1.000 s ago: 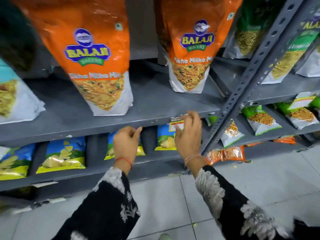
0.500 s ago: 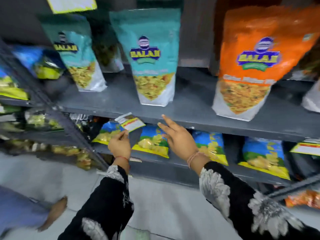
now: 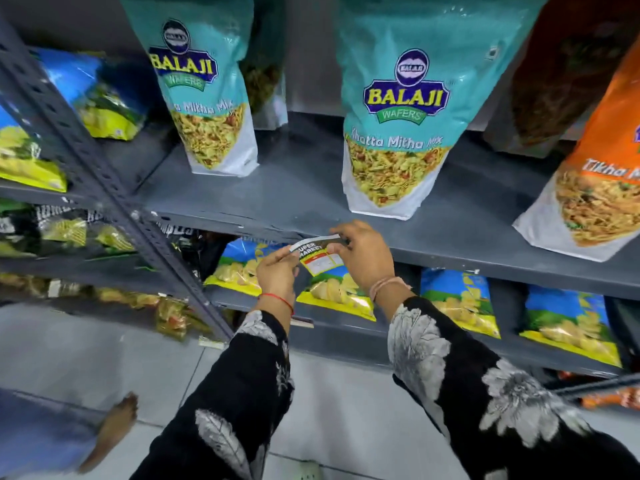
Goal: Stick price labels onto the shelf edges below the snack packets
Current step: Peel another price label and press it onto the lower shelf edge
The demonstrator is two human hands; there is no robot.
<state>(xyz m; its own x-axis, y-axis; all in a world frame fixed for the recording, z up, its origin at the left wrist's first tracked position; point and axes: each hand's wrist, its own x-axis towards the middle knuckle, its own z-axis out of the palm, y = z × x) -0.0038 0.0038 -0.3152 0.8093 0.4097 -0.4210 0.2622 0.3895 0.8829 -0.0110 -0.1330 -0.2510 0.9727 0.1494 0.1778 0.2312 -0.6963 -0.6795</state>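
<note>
A small price label (image 3: 320, 259), white with a dark band and a red-and-yellow panel, is held between both hands just below the grey shelf edge (image 3: 450, 259). My left hand (image 3: 277, 277) pinches its left end. My right hand (image 3: 363, 259) pinches its right side near the top. A strip of the label's top bends up toward the shelf edge. On the shelf above stand two teal snack packets (image 3: 394, 109) (image 3: 201, 84), and an orange packet (image 3: 602, 188) is at the right.
A slotted grey upright (image 3: 104, 181) runs diagonally at the left. Blue-and-yellow chip packets (image 3: 460, 303) line the lower shelf. Another person's bare foot (image 3: 110, 427) and blue trouser leg are on the tiled floor at lower left.
My view has swung left from the orange packets to the teal ones. My left hand has brought the label to the right, and my right hand has closed on its other side.
</note>
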